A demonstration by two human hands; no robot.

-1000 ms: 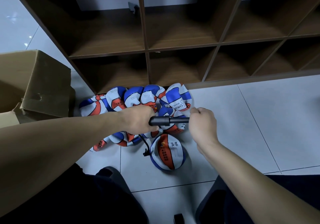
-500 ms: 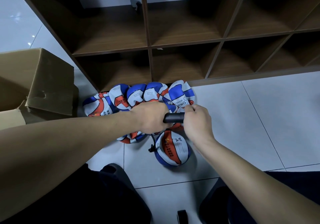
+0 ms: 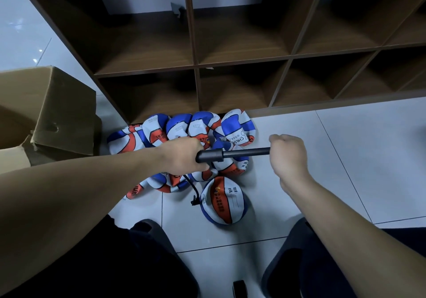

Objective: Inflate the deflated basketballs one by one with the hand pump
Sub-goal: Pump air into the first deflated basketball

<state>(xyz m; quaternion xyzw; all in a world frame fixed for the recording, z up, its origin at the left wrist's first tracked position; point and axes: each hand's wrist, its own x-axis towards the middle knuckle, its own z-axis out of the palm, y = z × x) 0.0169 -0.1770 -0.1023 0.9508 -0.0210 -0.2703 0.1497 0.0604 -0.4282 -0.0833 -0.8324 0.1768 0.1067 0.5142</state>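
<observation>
Gripping one pump (image 3: 211,155): two hands (image 3: 182,157) (image 3: 288,157)

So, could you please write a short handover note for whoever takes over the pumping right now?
Left hand grips the black hand pump's barrel; right hand holds the handle, rod pulled out.
The pump's black hose runs to the rounder blue, white and orange basketball on the white tiled floor.
Left to do: finish this ball, then the flat balls heaped by the brown wooden shelf.

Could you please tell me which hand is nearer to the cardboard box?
Left. The left hand, gripping the pump barrel, is right of the cardboard box; the right hand, on the pump handle, is farther right.
</observation>
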